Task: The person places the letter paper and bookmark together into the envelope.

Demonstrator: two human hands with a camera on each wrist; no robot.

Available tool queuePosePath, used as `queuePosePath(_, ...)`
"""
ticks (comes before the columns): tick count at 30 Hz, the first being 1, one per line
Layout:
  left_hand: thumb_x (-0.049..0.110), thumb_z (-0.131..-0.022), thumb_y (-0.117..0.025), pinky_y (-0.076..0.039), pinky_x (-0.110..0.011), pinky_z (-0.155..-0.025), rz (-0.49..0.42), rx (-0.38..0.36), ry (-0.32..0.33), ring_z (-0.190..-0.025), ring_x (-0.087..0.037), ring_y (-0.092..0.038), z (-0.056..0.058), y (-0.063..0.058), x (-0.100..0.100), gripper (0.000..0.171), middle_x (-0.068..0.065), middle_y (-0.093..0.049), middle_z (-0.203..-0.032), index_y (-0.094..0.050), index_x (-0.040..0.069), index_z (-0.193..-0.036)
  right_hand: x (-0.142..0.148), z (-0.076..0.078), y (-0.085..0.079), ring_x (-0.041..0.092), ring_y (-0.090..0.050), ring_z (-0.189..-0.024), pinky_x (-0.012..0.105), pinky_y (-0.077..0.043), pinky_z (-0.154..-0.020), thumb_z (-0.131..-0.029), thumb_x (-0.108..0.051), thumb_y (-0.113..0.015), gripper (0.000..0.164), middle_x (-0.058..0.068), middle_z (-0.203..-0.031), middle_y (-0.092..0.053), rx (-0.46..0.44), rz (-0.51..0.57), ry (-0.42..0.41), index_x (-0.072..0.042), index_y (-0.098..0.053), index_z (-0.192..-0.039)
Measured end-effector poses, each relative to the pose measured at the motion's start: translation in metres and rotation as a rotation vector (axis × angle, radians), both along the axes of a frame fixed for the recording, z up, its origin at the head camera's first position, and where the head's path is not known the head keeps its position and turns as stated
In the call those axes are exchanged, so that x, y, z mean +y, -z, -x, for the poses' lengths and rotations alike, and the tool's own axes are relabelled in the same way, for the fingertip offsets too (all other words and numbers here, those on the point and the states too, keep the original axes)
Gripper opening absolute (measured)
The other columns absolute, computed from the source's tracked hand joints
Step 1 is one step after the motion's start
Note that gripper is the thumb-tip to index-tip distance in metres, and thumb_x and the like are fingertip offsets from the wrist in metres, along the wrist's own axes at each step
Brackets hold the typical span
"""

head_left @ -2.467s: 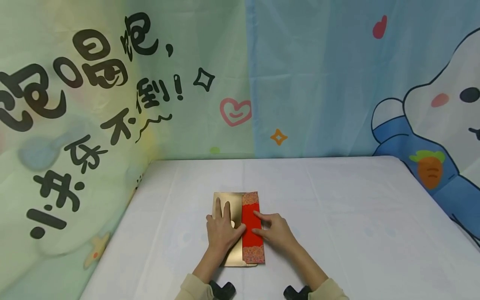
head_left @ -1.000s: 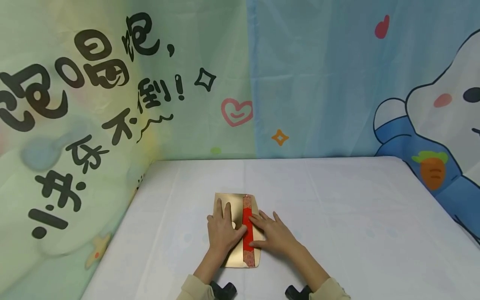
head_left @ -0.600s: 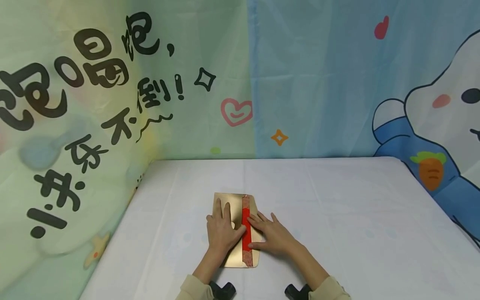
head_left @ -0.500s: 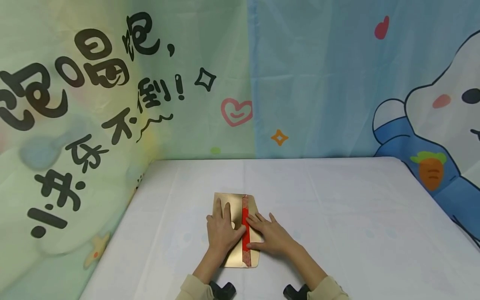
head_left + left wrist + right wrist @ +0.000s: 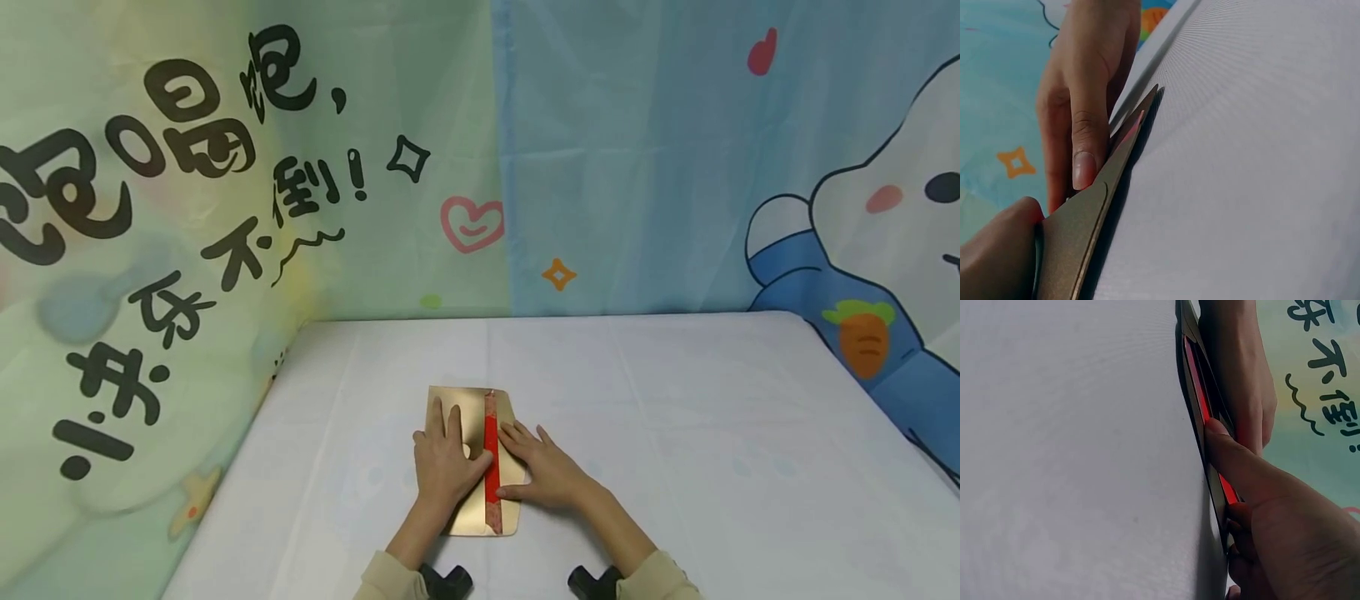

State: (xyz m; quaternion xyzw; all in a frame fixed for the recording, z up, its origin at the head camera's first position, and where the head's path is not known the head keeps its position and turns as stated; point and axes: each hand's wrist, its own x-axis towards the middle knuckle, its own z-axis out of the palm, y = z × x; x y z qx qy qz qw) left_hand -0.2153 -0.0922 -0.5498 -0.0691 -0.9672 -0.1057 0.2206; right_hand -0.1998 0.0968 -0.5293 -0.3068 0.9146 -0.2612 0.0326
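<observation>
A gold card-like sheet (image 5: 470, 404) with rounded right corners lies on the white table. Down it runs a narrow red strip (image 5: 492, 481) with patterned ends. My left hand (image 5: 444, 462) rests on the sheet's left part, fingers extended towards the back, thumb tip at the strip. From the right, my right hand (image 5: 551, 471) touches the sheet's right part, fingers extended and tips right beside the strip. In the right wrist view the red strip (image 5: 1196, 381) shows between gold layers, with the right thumb against it. The left wrist view has the sheet (image 5: 1079, 240) edge-on, its edge slightly raised.
White cloth (image 5: 675, 433) covers the table around the sheet. Printed curtains (image 5: 645, 167) with lettering and a cartoon figure hang behind and at the left. Black wrist mounts (image 5: 446, 581) sit below both sleeves near the front.
Earlier my right hand pinched the edge of a wide red panel; now only a narrow red strip shows, with the gold right part uncovered and that hand spread on it. The left hand stayed put.
</observation>
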Motion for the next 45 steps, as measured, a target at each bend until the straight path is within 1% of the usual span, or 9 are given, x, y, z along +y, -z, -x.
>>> queuePosePath(5,0.057,-0.066,-0.058,-0.043,-0.039,-0.061,0.004,-0.001,-0.004,-0.072,-0.038,-0.051,0.001,-0.001,-0.001,0.080,-0.020,-0.035,-0.141,-0.052,0.006,-0.128,-0.001,0.001,0.001,0.034,-0.020,-0.136,0.056,-0.011,-0.104,-0.077,-0.054,-0.064,0.089,0.016,-0.146,-0.029,0.010,0.013,-0.002,0.001,-0.035,-0.140)
queuePosePath(10,0.057,-0.067,-0.057,-0.043,-0.039,-0.062,0.008,-0.043,-0.013,-0.075,-0.039,-0.052,0.000,-0.002,-0.001,0.081,-0.019,-0.033,-0.143,-0.050,0.008,-0.130,-0.003,0.003,0.006,0.032,-0.020,-0.136,0.057,-0.011,-0.104,-0.075,-0.059,-0.062,0.089,0.013,-0.147,-0.030,0.021,-0.003,0.018,-0.004,-0.036,-0.141)
queuePosePath(14,0.057,-0.067,-0.056,-0.043,-0.038,-0.062,0.007,-0.063,-0.016,-0.075,-0.038,-0.051,0.001,-0.001,-0.001,0.081,-0.018,-0.032,-0.144,-0.049,0.009,-0.132,-0.005,0.002,0.006,0.032,-0.021,-0.136,0.057,-0.011,-0.104,-0.075,-0.061,-0.060,0.089,0.012,-0.147,-0.030,0.039,-0.021,0.033,-0.007,-0.036,-0.142)
queuePosePath(21,0.055,-0.066,-0.056,-0.042,-0.037,-0.057,-0.002,-0.041,-0.008,-0.072,-0.038,-0.050,0.001,-0.002,-0.001,0.079,-0.020,-0.033,-0.143,-0.051,0.010,-0.131,-0.009,0.000,0.005,0.034,-0.022,-0.135,0.057,-0.013,-0.103,-0.075,-0.063,-0.059,0.088,0.013,-0.147,-0.030,0.087,-0.036,0.049,-0.008,-0.038,-0.141)
queuePosePath(26,0.051,-0.066,-0.055,-0.041,-0.038,-0.055,-0.028,-0.039,0.005,-0.070,-0.039,-0.050,0.001,-0.002,-0.001,0.076,-0.021,-0.034,-0.142,-0.052,0.010,-0.129,-0.011,-0.002,0.007,0.035,-0.022,-0.135,0.057,-0.012,-0.104,-0.074,-0.064,-0.058,0.088,0.013,-0.147,-0.029,0.098,-0.048,0.066,-0.010,-0.039,-0.141)
queuePosePath(30,0.050,-0.066,-0.054,-0.042,-0.039,-0.056,-0.035,-0.051,0.006,-0.071,-0.040,-0.051,0.001,-0.002,0.000,0.075,-0.021,-0.034,-0.142,-0.052,0.010,-0.129,-0.011,-0.003,0.006,0.036,-0.022,-0.134,0.058,-0.012,-0.103,-0.073,-0.062,-0.060,0.089,0.015,-0.146,-0.030,0.100,-0.022,0.066,-0.008,-0.039,-0.140)
queuePosePath(37,0.054,-0.067,-0.055,-0.042,-0.039,-0.057,-0.018,-0.079,-0.004,-0.073,-0.039,-0.051,0.001,-0.001,0.000,0.077,-0.020,-0.033,-0.143,-0.051,0.011,-0.131,-0.009,-0.004,0.005,0.036,-0.021,-0.135,0.058,-0.012,-0.103,-0.071,-0.060,-0.064,0.097,0.017,-0.147,-0.029,0.078,0.006,0.045,0.001,-0.035,-0.140)
queuePosePath(42,0.051,-0.066,-0.057,-0.041,-0.038,-0.056,-0.038,-0.058,0.001,-0.071,-0.038,-0.050,0.002,-0.001,0.000,0.076,-0.021,-0.034,-0.142,-0.052,0.010,-0.129,-0.008,-0.003,0.005,0.035,-0.019,-0.135,0.058,-0.011,-0.104,-0.072,-0.060,-0.064,0.098,0.017,-0.147,-0.027,0.064,-0.004,0.038,0.001,-0.033,-0.141)
queuePosePath(45,0.052,-0.064,-0.059,-0.041,-0.038,-0.056,-0.025,-0.042,0.003,-0.070,-0.038,-0.050,0.002,-0.002,0.000,0.076,-0.022,-0.035,-0.141,-0.053,0.010,-0.128,-0.008,-0.002,0.005,0.036,-0.019,-0.135,0.058,-0.010,-0.104,-0.072,-0.058,-0.065,0.097,0.017,-0.147,-0.027,0.055,0.003,0.029,0.002,-0.032,-0.141)
